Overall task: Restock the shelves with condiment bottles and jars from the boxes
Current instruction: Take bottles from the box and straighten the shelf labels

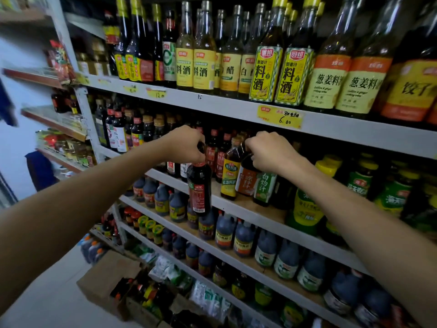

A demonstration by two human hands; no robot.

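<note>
My left hand [186, 145] grips the neck of a dark sauce bottle with a red label [199, 188] and holds it in the air just in front of the middle shelf [236, 202]. My right hand [267, 151] grips the top of a dark bottle with an orange label [246, 179], which stands on that shelf between a yellow-labelled bottle [230, 171] and a green-and-white-labelled bottle [266, 189]. An opened cardboard box [101, 282] with several bottles inside sits on the floor at the lower left.
The top shelf carries tall cooking-wine and vinegar bottles [267, 69] above a yellow price tag [280, 116]. Lower shelves hold rows of dark jugs [224, 233] and small jars [149, 226]. A side rack [61, 129] stands at the left, with pale floor below.
</note>
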